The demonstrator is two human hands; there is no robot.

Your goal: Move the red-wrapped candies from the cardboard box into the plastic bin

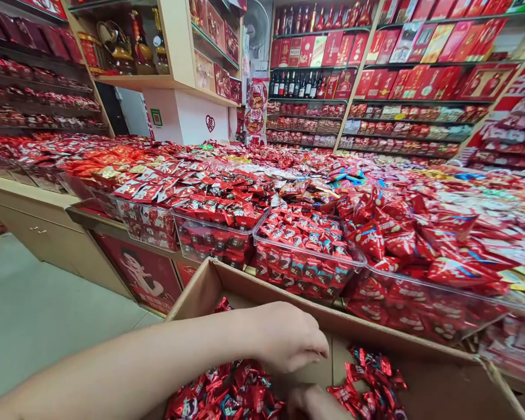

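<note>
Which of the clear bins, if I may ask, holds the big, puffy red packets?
The wide bin just right of the small-candy bin beyond the left hand; its red packets are far larger and heaped high.

the bare left forearm (157,356) slants up from the lower left corner, wrist slightly bent. the left grip (289,338) shows its back, fingers curled under and partly hidden. the right grip (317,402), blurred and cut by the bottom edge, shows just below it, fingers indistinct.
</note>
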